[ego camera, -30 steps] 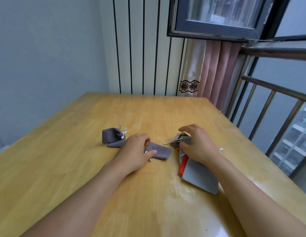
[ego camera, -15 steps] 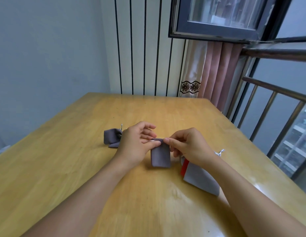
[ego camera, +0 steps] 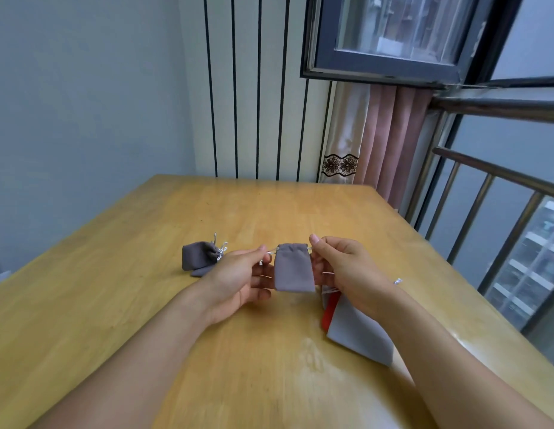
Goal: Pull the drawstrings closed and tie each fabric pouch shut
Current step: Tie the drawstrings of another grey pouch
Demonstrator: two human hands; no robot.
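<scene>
A small grey fabric pouch (ego camera: 292, 269) hangs upright between my hands above the wooden table (ego camera: 145, 289). My left hand (ego camera: 238, 278) pinches the silver drawstring at the pouch's left top corner. My right hand (ego camera: 346, 270) pinches the string at the right top corner. The pouch mouth looks only slightly gathered. A second grey pouch (ego camera: 199, 257) lies on the table to the left, its neck cinched with a silver tied cord. A larger light-grey pouch (ego camera: 359, 329) with a red edge lies under my right forearm, partly hidden.
The table's right edge runs along a metal railing (ego camera: 492, 193) and a window. A pink curtain (ego camera: 390, 134) hangs at the far right corner. A striped wall panel stands behind the table's far edge.
Both hands lifted the small grey pouch off the table and turned it upright. They shifted from its top edge to the drawstrings on either side and moved apart.
</scene>
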